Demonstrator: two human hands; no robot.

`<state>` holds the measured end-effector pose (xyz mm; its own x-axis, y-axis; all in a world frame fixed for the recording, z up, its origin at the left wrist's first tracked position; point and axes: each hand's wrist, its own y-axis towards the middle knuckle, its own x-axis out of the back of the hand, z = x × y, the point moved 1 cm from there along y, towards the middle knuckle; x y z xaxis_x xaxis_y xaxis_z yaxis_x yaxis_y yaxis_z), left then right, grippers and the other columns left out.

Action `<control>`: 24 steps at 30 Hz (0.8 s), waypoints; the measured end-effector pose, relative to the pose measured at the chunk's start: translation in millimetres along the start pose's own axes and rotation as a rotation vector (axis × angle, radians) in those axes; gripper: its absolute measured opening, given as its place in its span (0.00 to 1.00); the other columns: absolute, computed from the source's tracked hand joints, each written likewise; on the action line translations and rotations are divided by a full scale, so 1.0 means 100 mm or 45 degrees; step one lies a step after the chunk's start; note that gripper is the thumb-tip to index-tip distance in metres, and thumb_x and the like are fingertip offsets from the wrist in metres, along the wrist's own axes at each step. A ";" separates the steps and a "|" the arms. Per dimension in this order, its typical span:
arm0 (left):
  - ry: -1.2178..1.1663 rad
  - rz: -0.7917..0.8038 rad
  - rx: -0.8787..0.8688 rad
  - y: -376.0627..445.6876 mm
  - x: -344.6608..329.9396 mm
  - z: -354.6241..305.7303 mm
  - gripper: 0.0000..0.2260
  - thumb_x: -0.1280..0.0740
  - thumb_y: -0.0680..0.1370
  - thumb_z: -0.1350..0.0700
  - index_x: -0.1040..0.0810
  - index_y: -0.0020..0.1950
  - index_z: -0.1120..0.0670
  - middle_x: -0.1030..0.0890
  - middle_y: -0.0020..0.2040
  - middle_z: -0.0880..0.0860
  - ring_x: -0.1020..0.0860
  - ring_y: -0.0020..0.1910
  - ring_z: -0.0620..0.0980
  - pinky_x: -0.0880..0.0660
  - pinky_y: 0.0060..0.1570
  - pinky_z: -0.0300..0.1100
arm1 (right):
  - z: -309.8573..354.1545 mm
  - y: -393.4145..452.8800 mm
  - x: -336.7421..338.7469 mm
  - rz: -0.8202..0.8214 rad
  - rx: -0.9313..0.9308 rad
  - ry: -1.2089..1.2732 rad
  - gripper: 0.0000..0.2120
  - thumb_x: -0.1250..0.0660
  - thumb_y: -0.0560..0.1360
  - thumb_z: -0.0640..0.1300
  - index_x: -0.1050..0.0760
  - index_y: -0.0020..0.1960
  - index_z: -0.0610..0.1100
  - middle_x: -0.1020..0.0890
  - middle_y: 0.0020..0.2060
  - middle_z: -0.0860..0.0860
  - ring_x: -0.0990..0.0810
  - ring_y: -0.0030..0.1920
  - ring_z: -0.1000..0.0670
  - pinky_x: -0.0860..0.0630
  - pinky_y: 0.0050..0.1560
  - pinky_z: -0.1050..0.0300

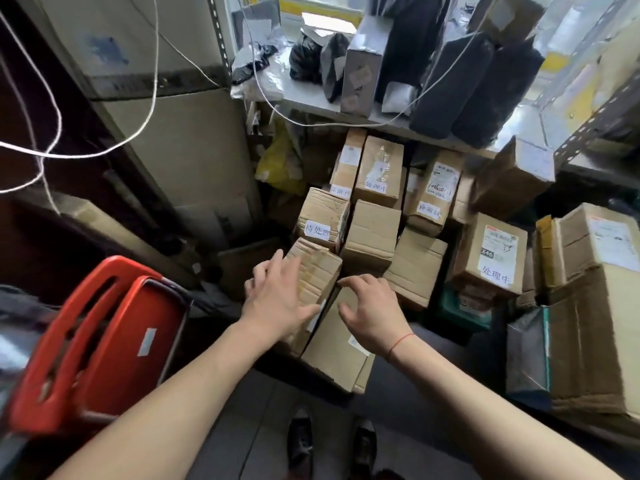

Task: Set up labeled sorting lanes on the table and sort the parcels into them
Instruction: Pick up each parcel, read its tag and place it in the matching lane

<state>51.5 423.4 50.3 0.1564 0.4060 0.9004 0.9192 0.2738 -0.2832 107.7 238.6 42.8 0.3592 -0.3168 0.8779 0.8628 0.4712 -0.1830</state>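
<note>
We see our left hand (277,299) laid flat, fingers straight, on the near taped brown cardboard parcel (317,271). Our right hand (372,311), fingers loosely curled and grasping nothing, hovers over the flat plain cardboard box (337,351) just right of that parcel. Behind the parcel stands a creased cardboard box with a white handwritten label (323,216), and further labelled cardboard boxes crowd beyond and to its right. A red plastic stool (97,341) sits left of the parcel. Black plastic mailer bags (478,84) stand on a grey shelf (311,102) behind it.
</note>
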 end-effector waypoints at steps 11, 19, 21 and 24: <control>-0.263 -0.139 0.101 -0.04 -0.17 0.00 0.45 0.27 0.71 0.35 0.45 0.82 0.45 0.47 0.83 0.52 0.39 0.77 0.61 0.36 0.74 0.62 | 0.02 0.11 -0.07 0.058 -0.109 0.436 0.18 0.32 0.81 0.54 0.24 0.67 0.47 0.20 0.61 0.52 0.22 0.61 0.51 0.26 0.59 0.57; -2.160 0.412 0.259 -0.20 0.06 0.12 0.26 0.33 0.79 0.48 0.24 0.75 0.58 0.22 0.71 0.66 0.24 0.71 0.68 0.29 0.72 0.67 | -0.12 0.16 0.10 0.738 -0.193 2.004 0.17 0.27 0.79 0.51 0.28 0.59 0.43 0.19 0.58 0.43 0.19 0.61 0.40 0.21 0.62 0.36; -2.261 0.445 0.323 -0.22 0.04 0.18 0.23 0.38 0.83 0.50 0.24 0.75 0.60 0.22 0.71 0.66 0.24 0.71 0.67 0.27 0.71 0.63 | -0.10 0.16 0.13 0.709 -0.123 1.936 0.12 0.27 0.76 0.41 0.29 0.55 0.44 0.19 0.58 0.42 0.17 0.60 0.40 0.19 0.56 0.40; -2.315 0.370 0.355 -0.20 0.02 0.27 0.23 0.38 0.80 0.53 0.24 0.73 0.61 0.22 0.71 0.66 0.21 0.66 0.64 0.26 0.70 0.60 | -0.08 0.16 0.13 0.569 -0.094 1.761 0.19 0.26 0.73 0.36 0.32 0.57 0.45 0.22 0.65 0.40 0.16 0.63 0.39 0.18 0.57 0.37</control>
<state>23.3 442.1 48.8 -0.4250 0.7258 -0.5409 0.8302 0.0743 -0.5525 128.5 235.7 47.5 0.6095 -0.7019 -0.3687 0.5899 0.7122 -0.3806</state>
